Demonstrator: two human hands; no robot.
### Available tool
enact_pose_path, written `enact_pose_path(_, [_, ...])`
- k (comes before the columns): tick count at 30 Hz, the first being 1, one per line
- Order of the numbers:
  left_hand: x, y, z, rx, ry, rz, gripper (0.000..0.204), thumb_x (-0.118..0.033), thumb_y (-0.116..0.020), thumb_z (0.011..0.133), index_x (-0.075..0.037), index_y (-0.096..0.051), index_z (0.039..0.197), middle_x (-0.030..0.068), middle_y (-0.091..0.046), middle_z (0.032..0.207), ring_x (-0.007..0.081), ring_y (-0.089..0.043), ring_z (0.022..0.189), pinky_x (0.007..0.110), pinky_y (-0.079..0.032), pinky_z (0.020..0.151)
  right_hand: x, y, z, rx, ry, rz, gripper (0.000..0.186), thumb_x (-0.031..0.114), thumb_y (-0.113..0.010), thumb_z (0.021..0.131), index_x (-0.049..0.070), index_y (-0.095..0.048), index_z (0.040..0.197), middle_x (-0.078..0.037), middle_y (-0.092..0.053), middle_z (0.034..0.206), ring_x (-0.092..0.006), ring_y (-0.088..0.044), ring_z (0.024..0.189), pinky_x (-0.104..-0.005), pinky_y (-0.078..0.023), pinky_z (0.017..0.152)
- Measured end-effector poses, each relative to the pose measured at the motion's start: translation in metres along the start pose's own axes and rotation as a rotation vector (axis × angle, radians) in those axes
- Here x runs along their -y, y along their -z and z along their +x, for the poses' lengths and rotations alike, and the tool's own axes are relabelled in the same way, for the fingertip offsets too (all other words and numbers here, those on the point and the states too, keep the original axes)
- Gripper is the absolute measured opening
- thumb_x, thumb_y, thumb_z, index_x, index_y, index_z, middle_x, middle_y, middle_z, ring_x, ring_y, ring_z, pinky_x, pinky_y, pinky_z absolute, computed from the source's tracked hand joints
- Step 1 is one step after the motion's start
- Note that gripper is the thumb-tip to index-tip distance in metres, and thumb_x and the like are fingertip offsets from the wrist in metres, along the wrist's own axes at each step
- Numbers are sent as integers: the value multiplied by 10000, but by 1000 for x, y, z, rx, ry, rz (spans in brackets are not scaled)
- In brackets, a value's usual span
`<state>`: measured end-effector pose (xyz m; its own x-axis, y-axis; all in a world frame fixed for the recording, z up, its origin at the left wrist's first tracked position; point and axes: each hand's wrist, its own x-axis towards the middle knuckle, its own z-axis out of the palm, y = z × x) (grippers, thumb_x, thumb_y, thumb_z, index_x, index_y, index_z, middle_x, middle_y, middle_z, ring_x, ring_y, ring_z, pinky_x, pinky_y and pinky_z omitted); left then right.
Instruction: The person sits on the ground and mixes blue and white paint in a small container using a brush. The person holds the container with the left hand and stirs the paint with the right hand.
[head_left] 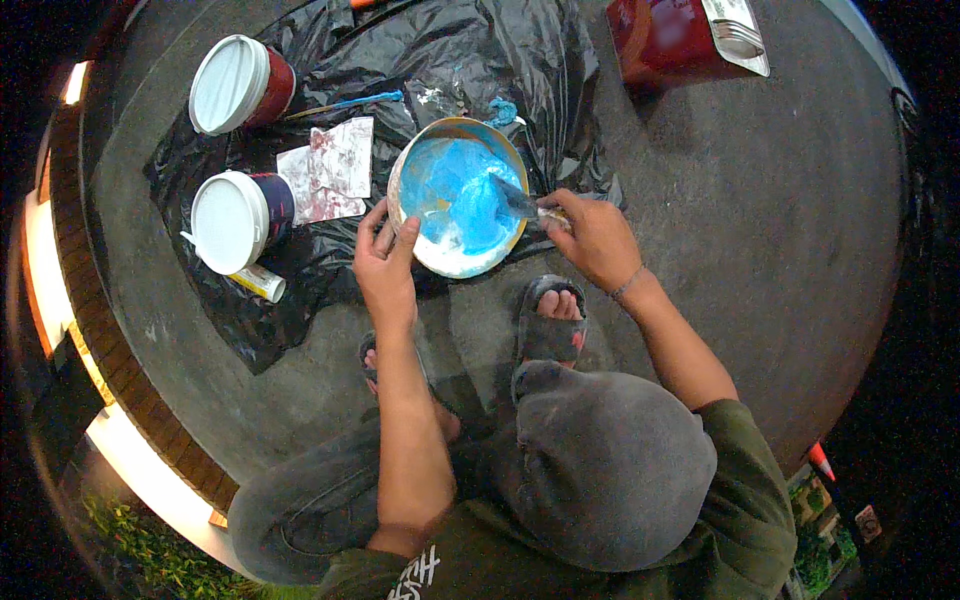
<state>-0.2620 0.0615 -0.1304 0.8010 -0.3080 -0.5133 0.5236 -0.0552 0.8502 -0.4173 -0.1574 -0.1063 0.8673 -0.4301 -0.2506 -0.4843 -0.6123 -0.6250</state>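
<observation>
A round bowl [468, 267] with bright blue and white paste [478, 212] in it is held over a black plastic sheet. My left hand [386, 268] grips its left side, thumb over the near rim and fingers curled round the outside. My right hand [598, 240] is closed round the handle of a putty knife [514, 199], which comes in from the right. The knife's blade dips into the paste, where a whiter patch shows beside its tip. Some yellowish smears mark the bowl's inner wall.
The black plastic sheet [310, 300] covers the ground ahead. At left stand two white-lidded buckets, one red [274, 88] and one dark-labelled [277, 205], with a yellow-white tube [263, 284], stained papers [342, 165] and a blue-tipped stick [350, 103]. A red container [655, 45] is far right.
</observation>
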Motion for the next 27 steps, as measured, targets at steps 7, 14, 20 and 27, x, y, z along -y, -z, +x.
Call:
enact_pose_path(7, [1,1,0,-9,-13,21,599,-139,-765,926,51,-465,1408,252,-645,1305,239,-658,1143,323,-535,956,-3,0,-2,77,-2,-20,258,270,-684,922,97,-689,1115,-203,-712,875,-420,-691,822,-504,-547,730])
enact_pose_path(14, [-3,-4,-2,-4,-3,-18,586,-137,-764,928,48,-469,1399,250,-647,1302,232,-662,1132,322,-537,952,0,1,-4,73,-77,58,254,292,-696,918,97,-712,1082,-208,-712,854,-425,-690,795,-508,-550,720])
enact_pose_path(20, [1,-3,-1,14,-8,-32,580,-144,-764,928,26,-478,1404,223,-651,1297,223,-665,1116,320,-547,926,9,6,-1,68,-88,49,277,290,-700,914,63,-726,1070,-229,-718,860,-418,-703,801,-487,-563,748])
enact_pose_path(27, [4,0,1,12,-17,22,601,-186,-777,922,-9,-486,1416,182,-655,1298,207,-669,1096,319,-569,871,9,2,-2,77,-84,110,267,266,-688,913,32,-725,1036,-237,-719,864,-432,-701,810,-483,-565,762])
